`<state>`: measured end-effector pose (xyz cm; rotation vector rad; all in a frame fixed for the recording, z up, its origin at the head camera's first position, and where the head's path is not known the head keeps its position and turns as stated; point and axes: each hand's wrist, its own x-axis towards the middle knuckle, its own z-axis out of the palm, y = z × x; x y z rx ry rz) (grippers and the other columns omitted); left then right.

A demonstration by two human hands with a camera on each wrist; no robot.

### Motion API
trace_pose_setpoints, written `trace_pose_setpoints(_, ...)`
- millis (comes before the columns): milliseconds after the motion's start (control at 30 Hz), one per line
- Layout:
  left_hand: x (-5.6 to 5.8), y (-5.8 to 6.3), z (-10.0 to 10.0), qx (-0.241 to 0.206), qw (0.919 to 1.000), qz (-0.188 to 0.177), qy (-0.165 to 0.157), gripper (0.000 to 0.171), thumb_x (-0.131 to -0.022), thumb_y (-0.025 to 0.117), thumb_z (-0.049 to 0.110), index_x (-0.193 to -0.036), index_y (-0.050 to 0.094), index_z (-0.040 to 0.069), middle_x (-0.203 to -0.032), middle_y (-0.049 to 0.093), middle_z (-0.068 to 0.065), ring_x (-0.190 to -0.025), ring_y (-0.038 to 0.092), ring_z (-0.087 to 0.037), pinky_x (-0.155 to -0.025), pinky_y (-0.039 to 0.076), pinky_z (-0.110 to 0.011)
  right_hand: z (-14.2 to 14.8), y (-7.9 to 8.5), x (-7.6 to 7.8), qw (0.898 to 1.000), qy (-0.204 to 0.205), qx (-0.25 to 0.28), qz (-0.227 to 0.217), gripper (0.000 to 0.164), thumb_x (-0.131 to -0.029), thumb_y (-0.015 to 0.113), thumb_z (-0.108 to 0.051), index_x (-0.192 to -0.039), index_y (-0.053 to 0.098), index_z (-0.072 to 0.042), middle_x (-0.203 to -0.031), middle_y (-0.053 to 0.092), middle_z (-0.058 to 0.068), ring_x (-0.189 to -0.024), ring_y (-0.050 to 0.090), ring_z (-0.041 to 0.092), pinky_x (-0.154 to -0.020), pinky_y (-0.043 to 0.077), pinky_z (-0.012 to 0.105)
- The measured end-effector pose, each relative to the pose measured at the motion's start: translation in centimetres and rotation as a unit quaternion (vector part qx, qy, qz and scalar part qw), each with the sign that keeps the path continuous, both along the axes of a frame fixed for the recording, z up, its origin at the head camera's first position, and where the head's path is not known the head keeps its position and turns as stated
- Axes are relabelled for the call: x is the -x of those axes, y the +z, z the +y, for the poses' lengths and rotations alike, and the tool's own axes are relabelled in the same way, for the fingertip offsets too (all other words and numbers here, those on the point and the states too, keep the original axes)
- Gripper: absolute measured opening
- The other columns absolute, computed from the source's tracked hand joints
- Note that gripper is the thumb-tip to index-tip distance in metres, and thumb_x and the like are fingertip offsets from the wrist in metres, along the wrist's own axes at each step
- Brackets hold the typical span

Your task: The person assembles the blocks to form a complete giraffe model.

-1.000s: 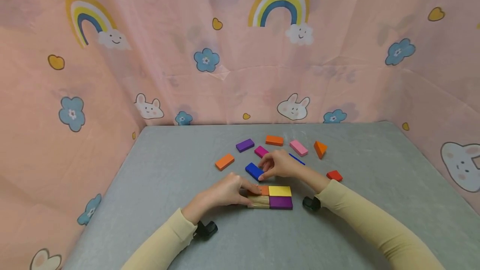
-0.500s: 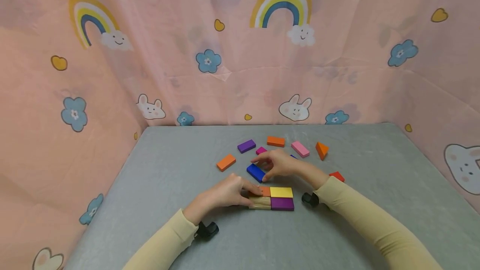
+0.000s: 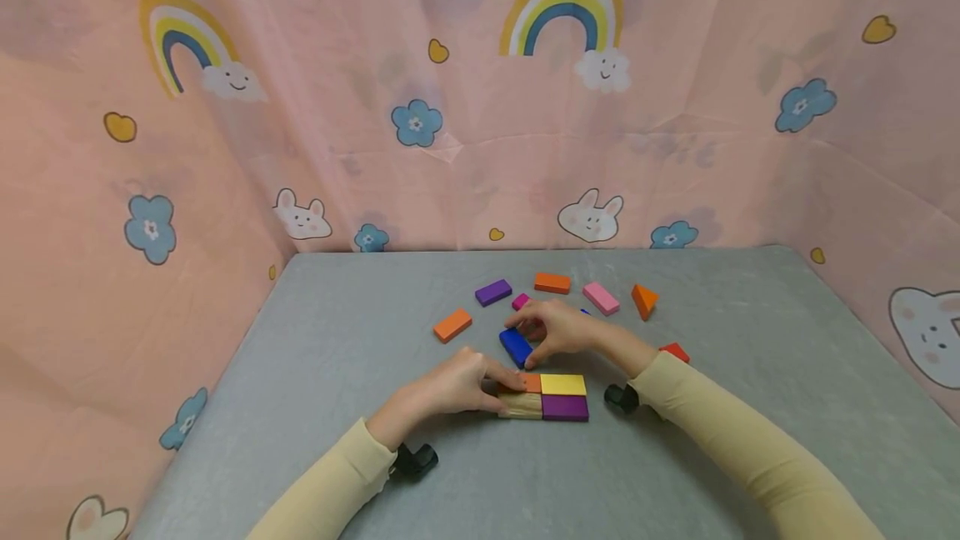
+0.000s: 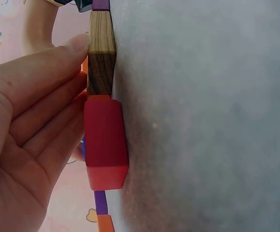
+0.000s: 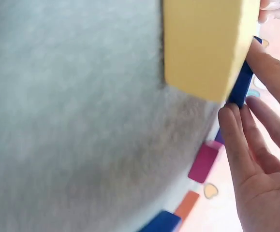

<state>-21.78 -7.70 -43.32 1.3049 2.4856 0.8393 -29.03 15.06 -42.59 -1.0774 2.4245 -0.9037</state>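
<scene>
My left hand lies flat, its straight fingers pressing against a flat cluster of blocks: a red-orange block, a wooden block, a yellow block and a purple block. Just behind the cluster, my right hand pinches a blue block between thumb and fingers. In the right wrist view the blue block sits behind the yellow block, with fingers along it.
Loose blocks lie further back on the grey table: an orange one, purple, magenta, orange, pink, an orange triangle and a red piece. Pink patterned cloth walls three sides.
My right hand has turned the blue block more end-on and brought it slightly closer to the cluster. The left hand has stayed on the cluster.
</scene>
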Motion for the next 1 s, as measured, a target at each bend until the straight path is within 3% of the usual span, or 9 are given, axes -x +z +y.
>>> trace_pose_setpoints(200,0.1,0.0,0.1,-0.002,1.0000,0.001,-0.003,0.035,-0.079,0.077,0.025,-0.114,0.071,0.020,-0.113,0.069,0.008,-0.108,0.060,0.002,-0.088,0.047,-0.014,1.8,1.5,-1.2,0.998,-0.032,-0.001,0.048,0.056,-0.072,0.083,-0.028,-0.121,0.063,-0.008,-0.118,0.062,0.011,-0.102,0.063,0.028,-0.084,0.055,0.035)
trace_pose_setpoints(600,0.0,0.0,0.0,-0.003,1.0000,-0.002,-0.003,0.035,-0.079,0.077,0.024,-0.114,0.071,0.020,-0.114,0.068,0.008,-0.108,0.060,0.001,-0.091,0.047,-0.017,5.6,3.9,-4.6,0.994,-0.061,0.005,0.094,0.059,-0.072,0.081,-0.041,-0.119,0.064,-0.011,-0.114,0.063,0.007,-0.102,0.063,0.030,-0.085,0.054,0.043)
trace_pose_setpoints(767,0.1,-0.1,0.0,-0.011,0.9999,0.003,-0.007,0.035,-0.079,0.078,0.024,-0.113,0.072,0.019,-0.113,0.069,0.008,-0.108,0.060,0.000,-0.091,0.048,-0.017,6.5,3.8,-6.3,0.993,-0.080,0.014,0.088,0.059,-0.071,0.081,-0.042,-0.118,0.064,-0.011,-0.113,0.063,0.005,-0.102,0.064,0.029,-0.085,0.054,0.044)
trace_pose_setpoints(1000,0.1,-0.2,-0.1,-0.009,0.9999,0.002,-0.007,0.036,-0.078,0.078,0.025,-0.113,0.072,0.020,-0.114,0.069,0.008,-0.109,0.060,0.000,-0.091,0.047,-0.017,7.2,2.2,-9.2,0.988,-0.116,0.008,0.098,0.060,-0.068,0.082,-0.045,-0.113,0.065,-0.009,-0.110,0.062,0.005,-0.099,0.062,0.022,-0.082,0.055,0.038)
